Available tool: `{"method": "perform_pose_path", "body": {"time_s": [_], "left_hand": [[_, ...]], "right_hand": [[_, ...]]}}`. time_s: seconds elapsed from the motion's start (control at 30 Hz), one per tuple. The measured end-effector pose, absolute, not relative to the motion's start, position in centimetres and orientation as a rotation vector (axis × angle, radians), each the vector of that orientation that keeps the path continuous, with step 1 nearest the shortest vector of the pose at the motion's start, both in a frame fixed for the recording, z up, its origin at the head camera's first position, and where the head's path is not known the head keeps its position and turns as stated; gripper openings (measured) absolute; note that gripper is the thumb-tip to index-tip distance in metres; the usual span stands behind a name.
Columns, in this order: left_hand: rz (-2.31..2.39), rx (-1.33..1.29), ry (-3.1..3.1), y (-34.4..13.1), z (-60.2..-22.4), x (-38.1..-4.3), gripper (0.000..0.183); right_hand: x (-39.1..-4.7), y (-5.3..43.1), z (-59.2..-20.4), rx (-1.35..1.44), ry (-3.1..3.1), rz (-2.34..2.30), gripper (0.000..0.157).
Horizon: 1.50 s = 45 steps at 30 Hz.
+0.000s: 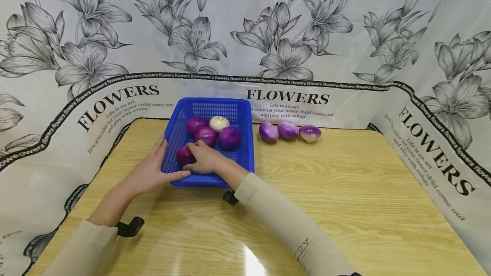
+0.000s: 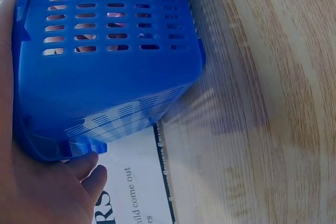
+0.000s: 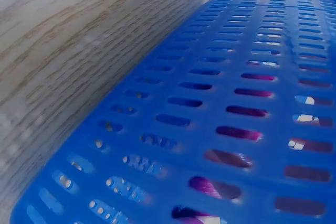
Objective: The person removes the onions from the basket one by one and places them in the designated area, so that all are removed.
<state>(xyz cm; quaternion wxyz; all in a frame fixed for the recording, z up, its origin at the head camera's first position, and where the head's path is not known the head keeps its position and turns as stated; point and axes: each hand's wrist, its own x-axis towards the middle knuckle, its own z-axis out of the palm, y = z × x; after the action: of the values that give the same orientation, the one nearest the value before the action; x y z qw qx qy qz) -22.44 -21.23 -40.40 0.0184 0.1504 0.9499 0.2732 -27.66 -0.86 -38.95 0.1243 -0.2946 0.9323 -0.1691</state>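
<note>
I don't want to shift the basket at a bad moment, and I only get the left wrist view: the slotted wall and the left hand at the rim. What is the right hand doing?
Observer: The right hand reaches into the blue basket and grips a purple onion.
Operator: Understood. Is anything lying outside, beyond my view?
Observer: Yes, three purple-and-white vegetables lie in a row on the table, to the right of the blue basket.
</note>
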Motion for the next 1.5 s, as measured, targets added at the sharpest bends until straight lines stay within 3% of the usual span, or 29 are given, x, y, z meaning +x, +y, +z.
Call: {"method": "perform_pose_path", "body": {"time_s": [0.27,0.53,0.8,1.27,1.5], "left_hand": [[0.886,0.496,2.969,-21.3,-40.5,-22.4,0.125],[0.904,0.503,2.971,-21.2,-40.6,-22.6,0.126],[0.889,0.484,2.968,-21.2,-40.4,-22.6,0.127],[0.929,0.479,2.974,-21.1,-40.4,-22.4,0.126],[0.922,0.469,2.966,-21.0,-40.5,-22.3,0.129]], "right_hand": [[-27.7,-1.0,-39.3,-0.992,2.644,-0.494,0.052],[-27.7,-0.9,-39.3,-1.033,2.613,-0.484,0.046],[-27.2,0.1,-38.4,-1.063,2.708,-0.616,0.054],[-25.0,6.2,-35.9,-1.034,2.771,-0.990,0.062],[-24.8,8.6,-35.8,-1.026,2.811,-1.012,0.055]]}}
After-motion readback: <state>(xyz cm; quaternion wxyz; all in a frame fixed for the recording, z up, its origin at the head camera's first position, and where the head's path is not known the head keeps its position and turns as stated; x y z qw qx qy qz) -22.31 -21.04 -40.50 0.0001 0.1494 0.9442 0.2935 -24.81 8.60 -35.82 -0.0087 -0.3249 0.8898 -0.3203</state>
